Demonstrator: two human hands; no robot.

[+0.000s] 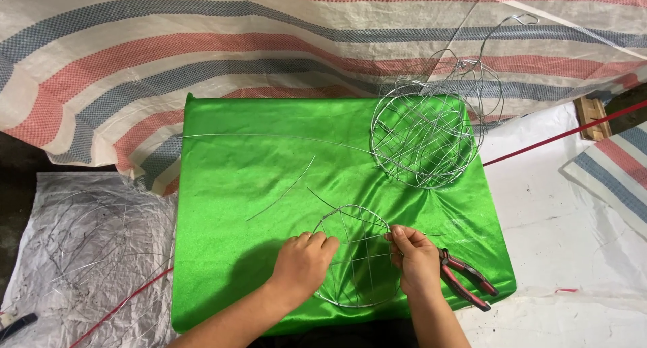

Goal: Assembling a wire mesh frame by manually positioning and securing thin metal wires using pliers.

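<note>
Lower centre of frame: left hand (303, 257) and right hand (414, 257) each pinch closed on the round wire frame (354, 253), lying on the green cloth (229, 186). Red-handled pliers (466, 280) lie just beside the right hand. Finished wire basket (424, 135) upper right.

two wire baskets (423, 133), one pliers (467, 280), two hands (303, 262)

Glossy green satin cloth (236, 267), thin metal wire frame (354, 253)

No packages, labels, signs or screens show anywhere in the view, from twelve o'clock round to six.
</note>
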